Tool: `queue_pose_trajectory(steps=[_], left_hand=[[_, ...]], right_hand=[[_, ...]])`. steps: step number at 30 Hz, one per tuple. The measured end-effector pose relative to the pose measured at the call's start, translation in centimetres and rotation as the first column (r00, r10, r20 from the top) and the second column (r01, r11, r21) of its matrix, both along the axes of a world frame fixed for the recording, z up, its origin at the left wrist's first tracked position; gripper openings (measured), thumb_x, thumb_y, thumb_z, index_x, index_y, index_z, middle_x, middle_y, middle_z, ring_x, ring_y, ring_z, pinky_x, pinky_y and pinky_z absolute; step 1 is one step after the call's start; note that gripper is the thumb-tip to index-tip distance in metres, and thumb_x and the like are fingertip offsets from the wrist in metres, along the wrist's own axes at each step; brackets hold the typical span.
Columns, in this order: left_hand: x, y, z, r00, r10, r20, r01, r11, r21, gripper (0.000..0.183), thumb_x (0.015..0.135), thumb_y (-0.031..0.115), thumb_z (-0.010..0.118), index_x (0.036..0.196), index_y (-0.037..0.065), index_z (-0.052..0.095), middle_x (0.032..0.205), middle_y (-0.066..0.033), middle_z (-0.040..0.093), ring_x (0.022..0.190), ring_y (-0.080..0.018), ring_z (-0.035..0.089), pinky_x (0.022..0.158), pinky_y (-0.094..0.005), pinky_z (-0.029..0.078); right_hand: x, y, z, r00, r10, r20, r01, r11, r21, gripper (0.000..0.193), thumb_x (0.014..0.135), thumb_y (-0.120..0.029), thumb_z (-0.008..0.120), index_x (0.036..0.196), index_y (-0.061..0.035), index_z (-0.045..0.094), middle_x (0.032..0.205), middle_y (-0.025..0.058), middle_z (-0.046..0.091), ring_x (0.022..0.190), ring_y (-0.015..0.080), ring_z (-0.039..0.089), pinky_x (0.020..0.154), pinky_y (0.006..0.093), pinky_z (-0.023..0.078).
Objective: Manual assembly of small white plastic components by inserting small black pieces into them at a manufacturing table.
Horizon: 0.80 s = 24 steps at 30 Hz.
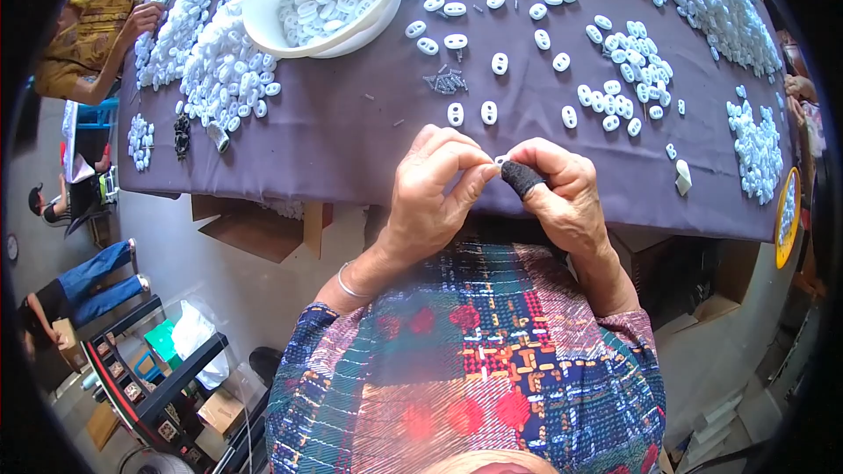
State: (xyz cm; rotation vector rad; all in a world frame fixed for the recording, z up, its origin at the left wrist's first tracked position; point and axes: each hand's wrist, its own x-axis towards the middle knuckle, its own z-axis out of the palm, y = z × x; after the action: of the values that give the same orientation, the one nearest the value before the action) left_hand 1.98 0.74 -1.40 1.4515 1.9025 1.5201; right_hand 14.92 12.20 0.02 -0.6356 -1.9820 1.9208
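Note:
At the table's near edge, my left hand [430,189] and my right hand [565,193] meet fingertip to fingertip. Between them is a small white oval plastic piece [501,160], mostly hidden by the fingers and pinched from both sides. A black cloth sleeve [522,177] covers a digit of my right hand. Just beyond my hands lie two loose white ovals with two holes each, one on the left [455,114] and one on the right [489,112]. Past these is a little heap of tiny metal springs [446,81].
A dark purple cloth [351,145] covers the table. A white tub [386,22] of the ovals stands at the far left, beside a large heap [224,66]. More ovals form a cluster [639,61] on the right. Another person's arm [123,44] works at far left.

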Motion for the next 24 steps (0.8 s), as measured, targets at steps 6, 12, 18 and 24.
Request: queue_pose_trajectory(steps=[6, 12, 18, 24], left_hand=[[-0.4, -0.3, 0.4, 0.998, 0.027, -0.057, -0.026, 0.999, 0.026, 0.010, 0.073, 0.003, 0.070, 0.076, 0.002, 0.061, 0.076, -0.0070, 0.059, 0.073, -0.0197, 0.053, 0.067, -0.0304, 0.041], [-0.5, -0.1, 0.1, 0.990, 0.064, -0.126, -0.065, 0.998, -0.003, 0.012, 0.070, 0.006, 0.072, 0.076, 0.004, 0.062, 0.077, -0.0061, 0.060, 0.076, -0.0209, 0.053, 0.070, -0.0317, 0.041], [-2.0, 1.9, 0.7, 0.854, 0.223, -0.470, -0.282, 0.958, -0.058, 0.015, 0.067, 0.011, 0.073, 0.076, 0.007, 0.063, 0.081, -0.0048, 0.060, 0.079, -0.0238, 0.053, 0.071, -0.0341, 0.041], [-1.8, 4.0, 0.2, 0.792, 0.099, -0.603, -0.238, 0.959, -0.155, 0.018, 0.066, 0.020, 0.073, 0.076, 0.009, 0.063, 0.082, -0.0035, 0.058, 0.081, -0.0242, 0.051, 0.072, -0.0356, 0.041]], right_hand=[[-0.3, -0.1, -0.3, 0.998, 0.008, 0.064, -0.002, 0.996, -0.094, 0.014, 0.077, 0.003, 0.051, 0.089, 0.0015, 0.059, 0.070, -0.0059, 0.050, 0.057, -0.0002, 0.039, 0.050, 0.0158, 0.031], [-0.4, -0.2, -0.5, 0.999, 0.030, -0.024, -0.024, 0.978, 0.206, 0.008, 0.083, -0.001, 0.054, 0.088, 0.0005, 0.059, 0.068, -0.0054, 0.050, 0.056, -0.0005, 0.040, 0.049, 0.0154, 0.031], [0.2, 0.7, -0.4, 0.978, -0.208, 0.007, 0.204, 0.955, -0.213, 0.011, 0.087, -0.006, 0.056, 0.094, 0.0026, 0.058, 0.062, -0.0038, 0.048, 0.047, 0.0010, 0.037, 0.041, 0.0163, 0.025], [0.8, 0.8, -0.7, 0.960, -0.280, -0.016, 0.267, 0.929, -0.257, 0.008, 0.086, -0.005, 0.060, 0.093, -0.0006, 0.061, 0.063, -0.0083, 0.048, 0.050, -0.0017, 0.037, 0.043, 0.0147, 0.026]])
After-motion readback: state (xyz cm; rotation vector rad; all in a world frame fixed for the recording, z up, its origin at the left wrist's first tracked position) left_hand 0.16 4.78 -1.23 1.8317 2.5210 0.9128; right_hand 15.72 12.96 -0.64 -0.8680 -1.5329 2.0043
